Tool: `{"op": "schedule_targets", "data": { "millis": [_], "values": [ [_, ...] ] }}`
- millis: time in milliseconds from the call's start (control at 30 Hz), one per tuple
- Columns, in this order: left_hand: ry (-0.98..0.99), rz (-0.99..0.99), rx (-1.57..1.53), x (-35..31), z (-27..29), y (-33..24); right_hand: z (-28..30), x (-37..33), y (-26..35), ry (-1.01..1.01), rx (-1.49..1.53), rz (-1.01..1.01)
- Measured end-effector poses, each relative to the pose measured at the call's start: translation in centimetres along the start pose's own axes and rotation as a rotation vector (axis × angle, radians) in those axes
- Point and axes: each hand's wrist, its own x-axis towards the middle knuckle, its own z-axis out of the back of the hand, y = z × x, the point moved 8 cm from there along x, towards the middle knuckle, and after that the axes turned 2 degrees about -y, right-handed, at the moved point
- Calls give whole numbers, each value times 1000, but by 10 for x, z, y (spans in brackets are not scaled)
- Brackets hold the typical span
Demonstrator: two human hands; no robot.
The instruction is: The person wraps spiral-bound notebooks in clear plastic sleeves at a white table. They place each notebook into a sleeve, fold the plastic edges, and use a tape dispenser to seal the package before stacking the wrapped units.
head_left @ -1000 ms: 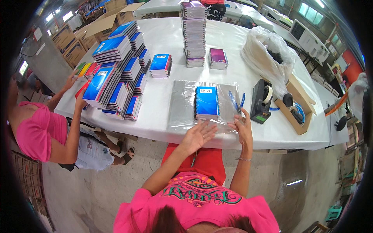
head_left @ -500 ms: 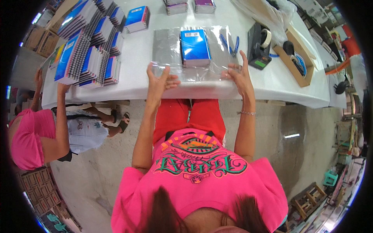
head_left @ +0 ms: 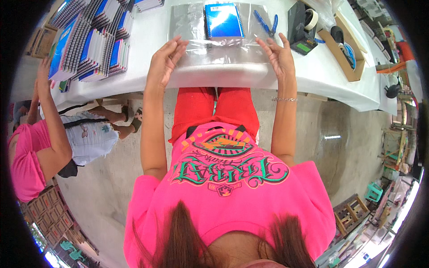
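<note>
A blue-covered spiral notebook (head_left: 224,21), or a small stack of them, lies on a clear plastic sheet (head_left: 190,27) at the table's near edge. My left hand (head_left: 165,62) is at the sheet's near left corner, fingers bent and slightly apart. At the near right side, my right hand (head_left: 280,58) has its fingers spread, with the tips by the film. Neither hand visibly grips anything, though the clear film makes contact hard to judge. Blue-handled pliers (head_left: 267,22) rest just beyond my right hand, on or beside the sheet.
Tall stacks of spiral notebooks (head_left: 91,44) fill the table's left. A black tape dispenser (head_left: 301,31) and an open cardboard box (head_left: 344,49) with a tape roll stand at the right. Another person's arm (head_left: 51,107) reaches to the stacks from the left.
The view has tilted, so the table sits higher in the picture. My left hand has moved outward to the left, and its fingers are closer together. The other person's hands have shifted.
</note>
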Motion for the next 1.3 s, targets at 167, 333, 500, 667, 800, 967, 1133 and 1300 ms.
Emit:
{"op": "schedule_targets", "data": {
  "millis": [167,333,500,667,800,967,1133,1300],
  "values": [
    [4,36,-133,1,7,4,-1,-1,-1,2,-33,-4],
    [24,122,145,-17,20,6,5,-14,8,52,-592,-40],
    [-180,6,709,-22,17,-13,6,7,32,46,-915,-18],
    [-273,5,1225,-14,-8,-27,-10,40,28,133,-1055,51],
    [-143,-162,1126,-16,-2,-20,-7,46,21,182,-1103,22],
    [11,-260,901,-25,-3,-19,-7,38,19,224,-1174,28],
    [-187,-68,1001,-22,14,-18,-10,26,19,246,-1318,151],
    [-251,-136,1376,-7,0,-37,-21,30,22,298,-1372,162]
  ]
}}
